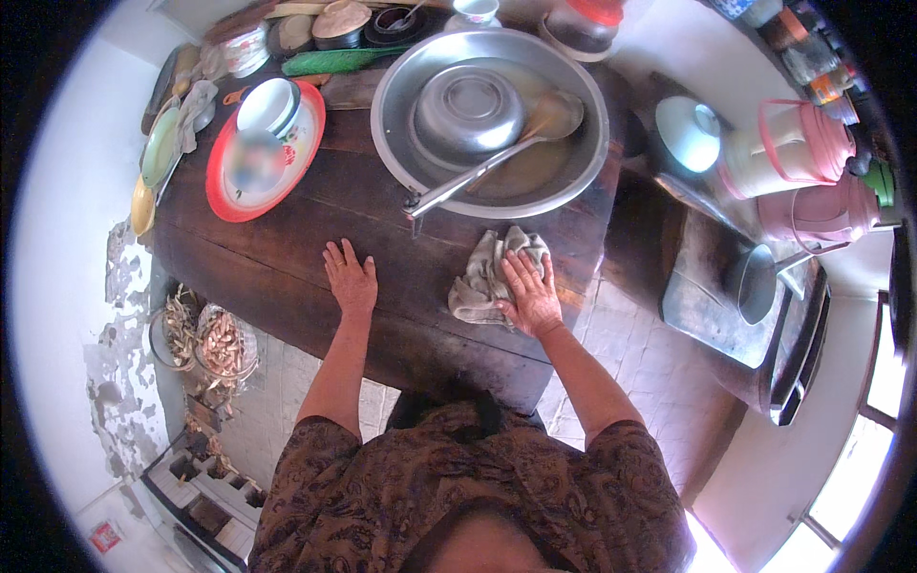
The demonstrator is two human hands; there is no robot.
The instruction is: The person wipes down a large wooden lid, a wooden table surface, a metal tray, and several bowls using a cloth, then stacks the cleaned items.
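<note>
My right hand [530, 292] lies flat on a crumpled grey-beige cloth [476, 283], pressing it against the dark wooden table [423, 276]. Flat on the bare wood to the left rests my left hand [351, 279], fingers apart and holding nothing. Beyond the cloth stands a wide metal basin [383, 136] with cloudy liquid inside. An upturned metal bowl [469, 104] sits in it. A long-handled metal ladle [494, 161] leans across the basin, its handle end sticking out over the near rim towards the table.
At the left lies a red-rimmed enamel tray [215, 193] holding white bowls [266, 107]. A green brush [340, 61] and jars line the back. To the right are pink thermos flasks [795, 147] and a saucepan [757, 283]. Baskets of corn cobs [221, 344] stand on the floor.
</note>
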